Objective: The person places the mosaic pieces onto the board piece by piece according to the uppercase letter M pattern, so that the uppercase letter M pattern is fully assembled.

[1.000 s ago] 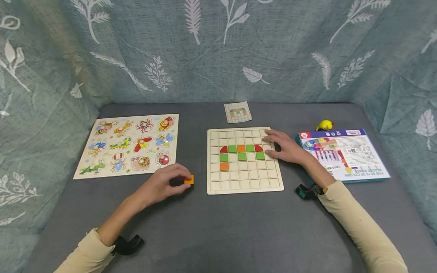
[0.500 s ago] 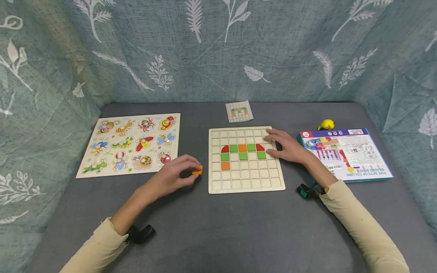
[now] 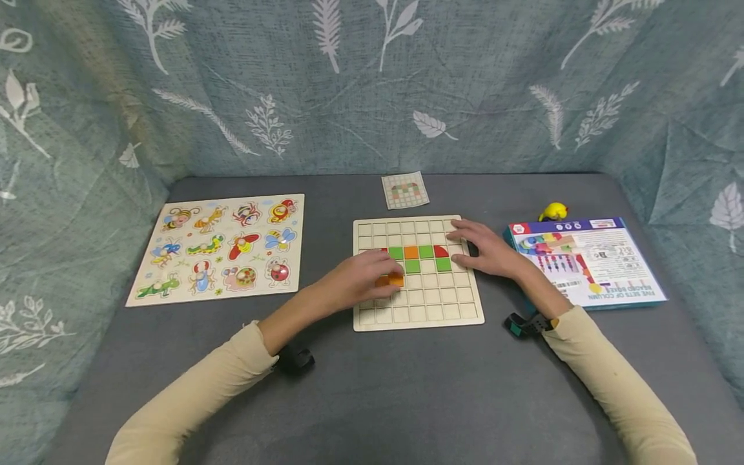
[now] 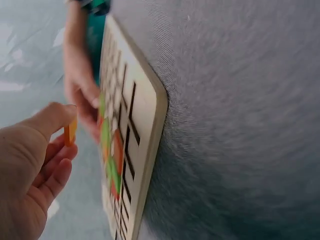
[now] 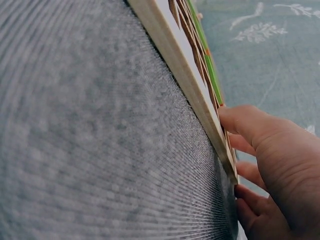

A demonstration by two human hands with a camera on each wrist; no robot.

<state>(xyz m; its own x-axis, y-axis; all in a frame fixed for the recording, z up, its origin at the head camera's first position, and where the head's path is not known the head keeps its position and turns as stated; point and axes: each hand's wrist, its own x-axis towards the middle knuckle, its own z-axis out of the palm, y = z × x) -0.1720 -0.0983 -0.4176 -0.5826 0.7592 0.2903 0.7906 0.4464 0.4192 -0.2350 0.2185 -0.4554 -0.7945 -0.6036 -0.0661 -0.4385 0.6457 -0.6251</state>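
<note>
Between thumb and fingers, my left hand (image 3: 361, 279) pinches a small orange square tile (image 4: 70, 133) above the left part of a wooden grid board (image 3: 430, 313). In the left wrist view the tile is held apart from the board. Green, orange and red tiles sit in the board's cells, such as a green tile (image 3: 412, 266) and a rounded red tile (image 3: 440, 251); the left hand covers some of them. My right hand (image 3: 489, 250) rests on the board's right edge, fingers spread, with the thumb touching the surface close to a green tile.
Behind the board lies a small pattern card (image 3: 405, 190). A wooden insect puzzle (image 3: 227, 242) is at the left. To the right lie a flat printed box (image 3: 587, 265) and a small yellow toy (image 3: 553, 211). A patterned cloth (image 3: 349, 116) hangs behind the table.
My left hand has carried the orange tile from the table left of the board rightward, over the board's left part. The right hand has stayed on the board's right edge.
</note>
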